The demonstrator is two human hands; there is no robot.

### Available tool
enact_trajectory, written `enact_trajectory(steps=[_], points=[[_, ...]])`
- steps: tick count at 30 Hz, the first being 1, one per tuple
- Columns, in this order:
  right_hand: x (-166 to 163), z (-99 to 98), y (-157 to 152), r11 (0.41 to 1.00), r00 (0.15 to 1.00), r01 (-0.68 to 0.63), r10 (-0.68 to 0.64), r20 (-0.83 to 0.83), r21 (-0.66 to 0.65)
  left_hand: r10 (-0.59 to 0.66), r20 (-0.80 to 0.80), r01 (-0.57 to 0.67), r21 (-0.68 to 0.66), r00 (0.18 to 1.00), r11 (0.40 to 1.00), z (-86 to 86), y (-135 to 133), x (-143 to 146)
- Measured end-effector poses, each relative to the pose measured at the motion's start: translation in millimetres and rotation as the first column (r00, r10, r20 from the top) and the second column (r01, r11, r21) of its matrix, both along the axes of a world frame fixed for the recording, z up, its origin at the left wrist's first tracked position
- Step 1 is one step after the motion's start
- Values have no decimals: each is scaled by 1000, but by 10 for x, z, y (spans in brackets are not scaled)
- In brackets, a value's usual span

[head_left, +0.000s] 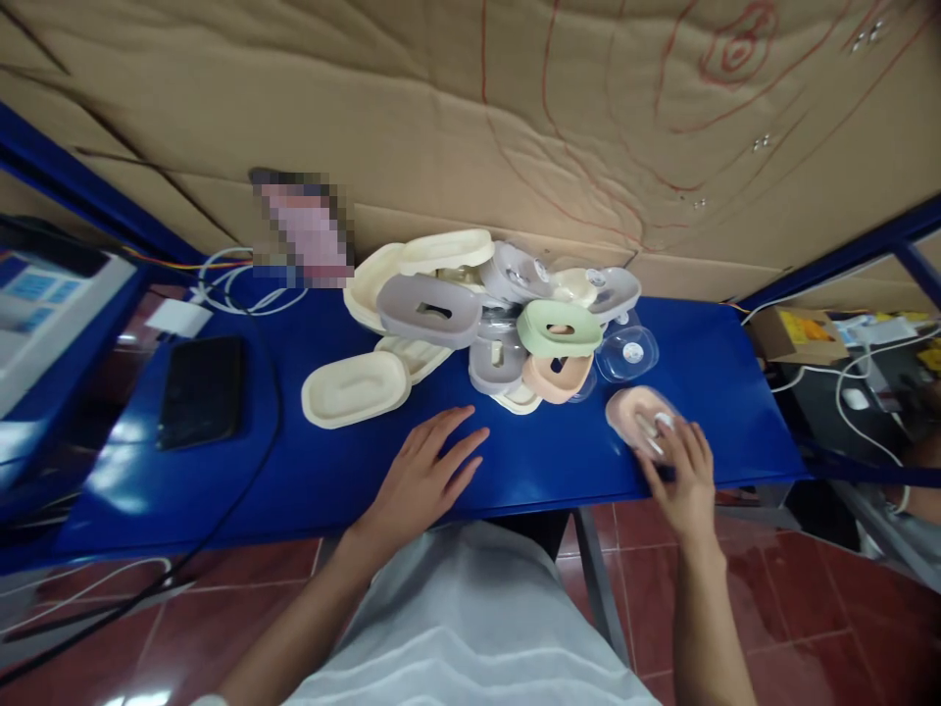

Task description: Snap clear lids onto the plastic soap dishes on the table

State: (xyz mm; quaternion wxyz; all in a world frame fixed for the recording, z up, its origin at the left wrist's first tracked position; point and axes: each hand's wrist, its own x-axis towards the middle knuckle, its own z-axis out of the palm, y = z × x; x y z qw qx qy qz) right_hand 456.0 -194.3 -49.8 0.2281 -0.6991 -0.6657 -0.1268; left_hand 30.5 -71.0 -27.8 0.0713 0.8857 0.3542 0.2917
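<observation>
My left hand (430, 476) hovers over or rests on the blue table (294, 490), its fingers spread and nothing in them. At the right, my right hand (681, 471) grips a pink oval plastic box (636, 412) with a clear cover and a white sticker, fingers and thumb on its near right side. Between and beyond the hands lies a pile of similar parts. Among them are a green oval piece (560, 338) with a slot, a peach one (559, 380), a grey one (441, 324), a cream tray (357, 389) and a clear lid (628, 353).
A black tablet-like device (201, 392) lies at the left, with a black cable (272, 431) running past it. White cables (250, 294) and a white adapter (178, 317) sit behind. Cardboard (441, 118) walls the back. A small carton (798, 338) stands on the right-hand neighbouring surface.
</observation>
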Motion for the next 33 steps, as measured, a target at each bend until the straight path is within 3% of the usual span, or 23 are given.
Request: enact_trajectory(steps=[3,6,10,13,16,20,23,26,29,33], points=[[296,27,358,993,992,118,-117,56,-16,-10,-16,11,19,1000,1000,137,39,197],[257,164,778,986,980,162,-157,124,-29,-46,-60,49,47,997,998,264,93,546],[-193,381,1179,985,989,-132,139,59,-108,-87,-191,96,41,978,995,368,274,1069],[-526,416,1295,936,944,-330,329,-30,-121,-64,-189,75,54,980,996,396,379,1192],[-666,352,1316,929,927,-364,355,-116,-65,-102,-153,115,78,983,990,376,304,962],[-657,271,1308,933,924,-358,349,-154,-38,-234,-122,235,-3,965,972,235,-38,342],[-692,282,1295,945,939,-327,326,-110,11,-206,-79,202,-60,975,978,69,-261,-81],[-916,340,1282,939,939,-330,337,-69,94,-82,-21,80,-90,996,993,-60,-333,-337],[-1345,396,1295,854,853,-516,519,-49,63,17,37,-14,-79,999,997,-94,-308,-477],[-1913,420,1367,700,706,-705,708,-18,-114,31,78,-23,-101,996,995,-16,-278,-670]])
